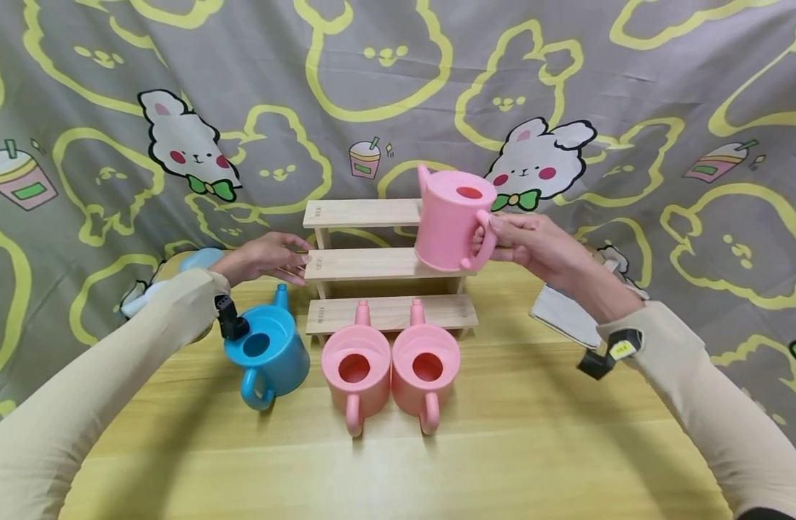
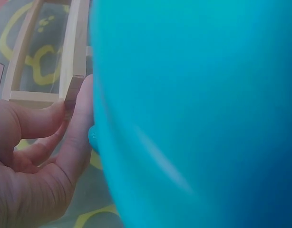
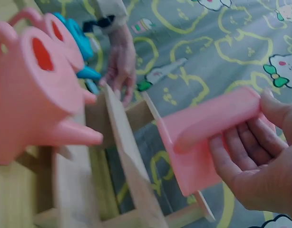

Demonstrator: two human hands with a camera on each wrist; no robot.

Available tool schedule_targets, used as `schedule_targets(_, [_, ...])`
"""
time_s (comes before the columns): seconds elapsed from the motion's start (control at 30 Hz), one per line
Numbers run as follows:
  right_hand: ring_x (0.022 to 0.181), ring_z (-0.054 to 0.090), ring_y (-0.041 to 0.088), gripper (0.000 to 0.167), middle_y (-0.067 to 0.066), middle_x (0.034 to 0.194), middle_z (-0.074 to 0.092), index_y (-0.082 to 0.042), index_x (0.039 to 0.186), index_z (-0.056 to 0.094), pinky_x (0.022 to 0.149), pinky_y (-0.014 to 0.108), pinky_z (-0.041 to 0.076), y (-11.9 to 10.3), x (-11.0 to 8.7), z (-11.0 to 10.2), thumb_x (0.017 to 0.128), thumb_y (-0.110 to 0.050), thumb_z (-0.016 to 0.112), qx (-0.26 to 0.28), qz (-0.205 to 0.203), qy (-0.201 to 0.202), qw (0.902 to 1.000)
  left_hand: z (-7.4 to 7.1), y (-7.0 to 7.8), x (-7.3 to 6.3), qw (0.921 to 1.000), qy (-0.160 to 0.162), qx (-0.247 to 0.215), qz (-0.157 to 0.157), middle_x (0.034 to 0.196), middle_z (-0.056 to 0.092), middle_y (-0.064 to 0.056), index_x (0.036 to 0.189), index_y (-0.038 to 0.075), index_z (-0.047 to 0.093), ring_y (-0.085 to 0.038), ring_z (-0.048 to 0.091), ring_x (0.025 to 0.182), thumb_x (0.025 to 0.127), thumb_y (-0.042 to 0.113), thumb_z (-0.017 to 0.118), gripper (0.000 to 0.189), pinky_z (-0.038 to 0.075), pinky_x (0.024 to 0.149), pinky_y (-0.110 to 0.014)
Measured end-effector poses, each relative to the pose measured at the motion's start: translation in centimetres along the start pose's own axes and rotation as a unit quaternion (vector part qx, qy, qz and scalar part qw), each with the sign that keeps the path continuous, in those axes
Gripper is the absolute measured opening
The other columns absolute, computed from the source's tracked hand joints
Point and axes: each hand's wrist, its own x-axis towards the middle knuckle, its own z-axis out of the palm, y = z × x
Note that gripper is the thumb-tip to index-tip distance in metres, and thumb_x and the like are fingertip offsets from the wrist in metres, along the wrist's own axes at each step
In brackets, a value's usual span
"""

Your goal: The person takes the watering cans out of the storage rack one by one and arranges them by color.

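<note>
My right hand (image 1: 544,242) grips the handle of a pink watering can (image 1: 442,227), held upright around the middle and top tiers of a three-step wooden shelf (image 1: 362,265). My left hand (image 1: 264,256) is at the shelf's left end, thumb and fingers pinching the end of the middle board (image 2: 72,83). Two more pink watering cans (image 1: 372,393) stand side by side before the bottom tier, spouts toward the shelf, handles toward me. A blue watering can (image 1: 290,365) stands to their left, under my left forearm; its side fills much of the left wrist view.
The wooden table (image 1: 437,477) extends in front of the cans. A pale folded cloth (image 1: 563,314) lies right of the shelf. Partly behind my left arm is a light blue item (image 1: 201,258). A grey patterned curtain (image 1: 398,87) hangs behind everything.
</note>
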Motion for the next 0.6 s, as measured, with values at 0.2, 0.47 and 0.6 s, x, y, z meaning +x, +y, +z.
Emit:
schedule_targets(0.2, [0.12, 0.059, 0.02, 0.031, 0.004, 0.111, 0.072, -0.002, 0.091, 0.076, 0.101, 0.029, 0.059, 1.0, -3.2, 1.7, 0.107, -0.027, 0.064, -0.033, -0.006, 0.062, 0.9975, -0.1, -0.1, 0.2, 1.0, -0.005, 0.002, 0.005, 0.111, 0.068, -0.021, 0.154, -0.012, 0.032, -0.016, 0.072, 0.083, 0.11, 0.008, 0.053, 0.053, 0.067, 0.083, -0.037])
schedule_targets(0.47, [0.116, 0.066, 0.023, 0.038, 0.01, 0.112, 0.075, 0.002, 0.105, 0.073, 0.102, 0.024, 0.058, 2.9, -7.1, 3.1, 0.106, -0.035, 0.064, -0.107, 0.002, 0.113, 0.9878, -0.1, 0.2, -0.1, 1.0, -0.007, -0.001, 0.005, 0.107, 0.07, -0.019, 0.154, -0.012, 0.031, -0.016, 0.073, 0.082, 0.11, 0.008, 0.053, 0.054, 0.068, 0.082, -0.037])
schedule_targets(0.6, [0.108, 0.068, 0.025, 0.036, 0.016, 0.11, 0.074, 0.004, 0.106, 0.072, 0.101, 0.025, 0.057, 4.4, -8.6, 3.4, 0.108, -0.03, 0.061, -0.107, -0.005, 0.107, 0.9884, -0.2, 0.1, -0.1, 0.9998, -0.018, -0.01, -0.002, 0.107, 0.069, -0.018, 0.157, -0.01, 0.028, -0.017, 0.074, 0.083, 0.111, 0.01, 0.052, 0.056, 0.067, 0.084, -0.038])
